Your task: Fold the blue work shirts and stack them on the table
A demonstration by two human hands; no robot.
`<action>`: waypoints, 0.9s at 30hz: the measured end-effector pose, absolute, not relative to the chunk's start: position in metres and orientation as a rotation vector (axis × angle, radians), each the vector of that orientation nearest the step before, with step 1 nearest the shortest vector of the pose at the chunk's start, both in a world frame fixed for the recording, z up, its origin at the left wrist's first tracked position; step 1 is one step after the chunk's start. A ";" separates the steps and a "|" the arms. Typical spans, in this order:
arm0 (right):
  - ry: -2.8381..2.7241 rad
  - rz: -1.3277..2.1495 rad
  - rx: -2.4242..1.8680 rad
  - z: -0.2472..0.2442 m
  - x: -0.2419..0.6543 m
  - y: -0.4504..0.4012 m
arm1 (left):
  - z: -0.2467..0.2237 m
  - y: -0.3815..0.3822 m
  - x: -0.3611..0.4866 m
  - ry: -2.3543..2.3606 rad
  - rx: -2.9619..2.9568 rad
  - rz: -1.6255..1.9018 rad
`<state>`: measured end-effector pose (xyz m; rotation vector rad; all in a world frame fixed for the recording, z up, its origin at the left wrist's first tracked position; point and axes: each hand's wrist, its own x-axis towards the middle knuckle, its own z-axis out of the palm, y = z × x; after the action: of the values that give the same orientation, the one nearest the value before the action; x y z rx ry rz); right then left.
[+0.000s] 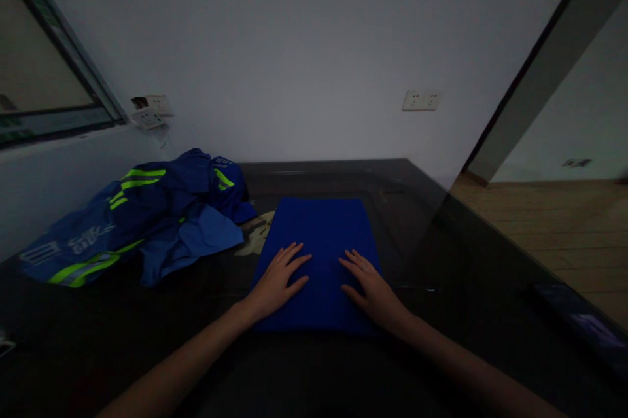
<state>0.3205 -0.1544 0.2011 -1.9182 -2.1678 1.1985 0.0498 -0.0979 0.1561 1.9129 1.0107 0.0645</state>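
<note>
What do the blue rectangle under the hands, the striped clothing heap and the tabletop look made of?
Blue rectangle: probably folded fabric, matte; soft edges, no highlights.
Striped clothing heap: cloth, fairly matte; creased and draped. Its yellow-green strips may be reflective tape.
Tabletop: dark, glossy, perhaps glass or polished stone; it reflects the wall.

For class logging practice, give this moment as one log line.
left hand: on blue cloth; right hand: on blue cloth; crumpled clothes: left of cloth

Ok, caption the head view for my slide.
Left hand and right hand on a rectangular blue cloth, dark table beneath.
</note>
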 end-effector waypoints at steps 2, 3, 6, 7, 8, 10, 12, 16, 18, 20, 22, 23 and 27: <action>-1.968 1.124 -2.027 0.200 0.343 -0.143 | 0.145 -0.088 0.037 1.205 1.826 0.123; -1.860 1.118 -2.098 0.199 0.354 -0.137 | 0.139 -0.084 0.030 1.280 1.768 0.146; -1.446 1.370 -2.282 0.200 0.381 -0.121 | 0.126 -0.075 0.009 1.389 1.529 0.191; -1.284 1.497 -2.287 0.202 0.384 -0.118 | 0.123 -0.074 0.003 1.396 1.446 0.202; -1.126 1.608 -2.259 0.203 0.385 -0.116 | 0.121 -0.074 -0.002 1.399 1.368 0.216; -0.870 1.751 -2.149 0.206 0.381 -0.114 | 0.119 -0.075 -0.009 1.400 1.243 0.244; -0.732 1.824 -2.053 0.208 0.373 -0.114 | 0.118 -0.077 -0.015 1.401 1.171 0.265; -0.736 1.832 -1.991 0.204 0.368 -0.108 | 0.113 -0.088 -0.019 1.421 1.233 0.277; -0.823 1.770 -2.035 0.198 0.375 -0.101 | 0.108 -0.097 -0.013 1.428 1.293 0.313; -1.009 1.656 -2.154 0.191 0.390 -0.091 | 0.103 -0.104 0.001 1.391 1.382 0.368; -1.198 1.503 -2.307 0.185 0.412 -0.079 | 0.100 -0.106 0.025 1.325 1.538 0.398; -1.264 1.422 -2.383 0.182 0.425 -0.073 | 0.100 -0.105 0.041 1.289 1.625 0.402; -1.335 1.166 -2.595 0.175 0.488 -0.052 | 0.104 -0.091 0.117 1.175 1.826 0.375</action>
<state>0.4884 -0.0520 0.1752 -2.5948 -1.3353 1.1663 0.1167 -0.0911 0.1044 1.8265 1.1752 0.3748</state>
